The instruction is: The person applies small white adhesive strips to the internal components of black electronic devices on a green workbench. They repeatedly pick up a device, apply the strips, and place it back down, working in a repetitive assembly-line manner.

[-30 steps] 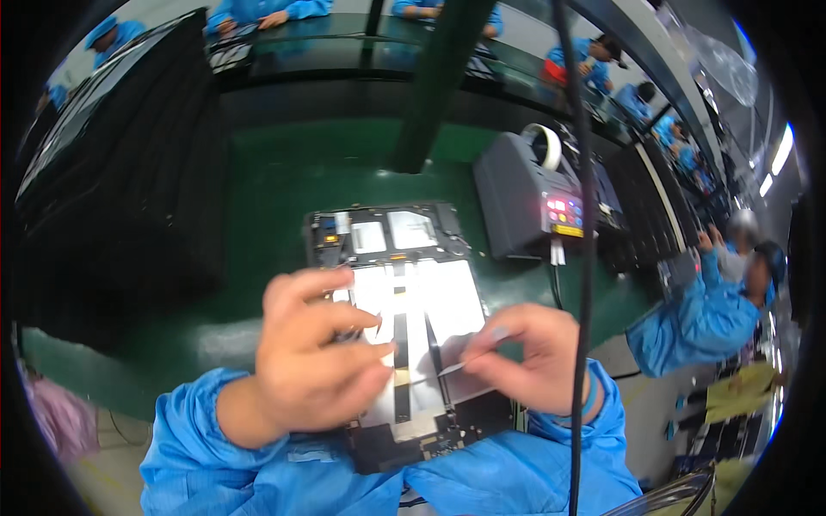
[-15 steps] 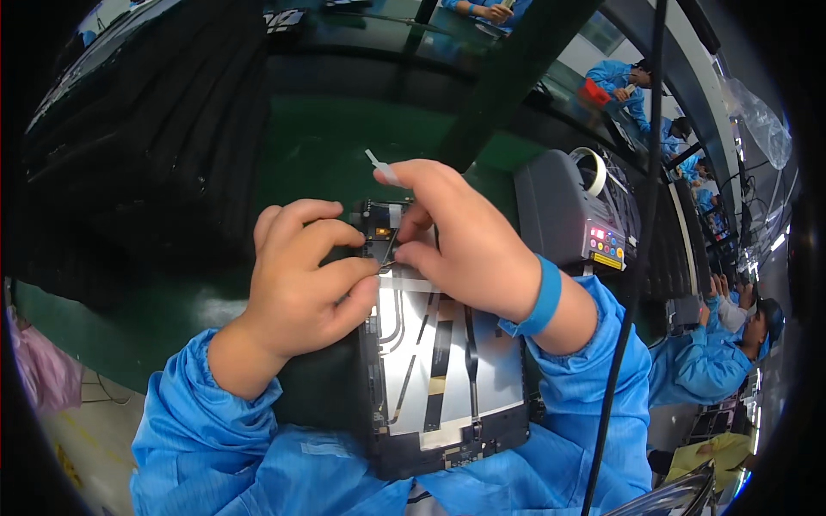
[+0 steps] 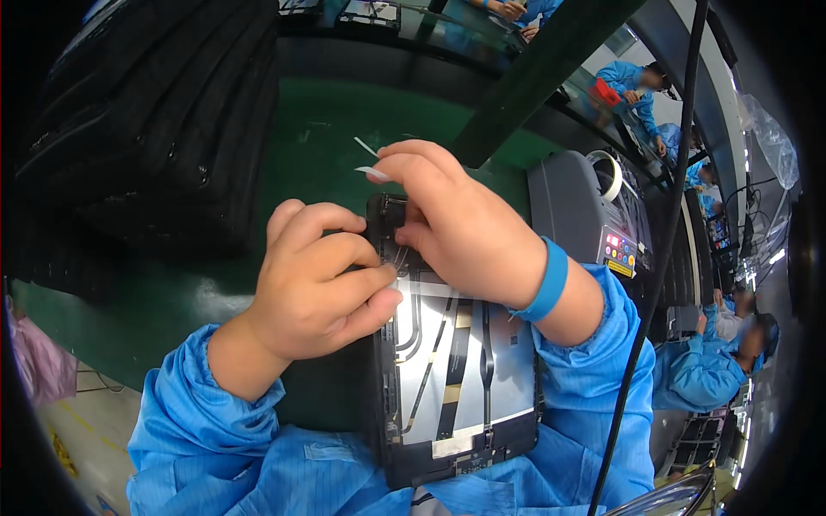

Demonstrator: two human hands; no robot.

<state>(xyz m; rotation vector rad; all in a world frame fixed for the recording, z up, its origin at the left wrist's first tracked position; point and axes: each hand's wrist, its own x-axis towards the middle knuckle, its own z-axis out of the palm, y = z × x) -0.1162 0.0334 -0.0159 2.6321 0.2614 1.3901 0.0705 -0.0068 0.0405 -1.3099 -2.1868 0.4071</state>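
An opened tablet (image 3: 469,365), with a silvery back plate, dark frame and flat cables, lies in front of me, its lower end near my lap. Over its upper left edge my left hand (image 3: 314,288) rests, fingers apart and bent, the tips touching the frame. My right hand (image 3: 465,228) is closed over the upper end, thumb and fingertip pinched at a thin cable (image 3: 400,256). Two narrow whitish tape strips (image 3: 372,173) stick out from its fingertips. A clear tape band (image 3: 430,290) crosses the plate's top. The right hand hides part of the upper end.
Stacked black trays (image 3: 163,146) stand on the green table (image 3: 318,120) at left. A grey tape dispenser (image 3: 564,206) with a tape roll (image 3: 605,176) is at right. A black cable (image 3: 658,258) hangs at right; co-workers in blue (image 3: 701,370) sit beyond.
The tablet and both hands sit slightly further right in view. My right hand has shifted over the tablet's top, covering the gold-coloured part and silvery patch seen before. The tape strips are now further apart.
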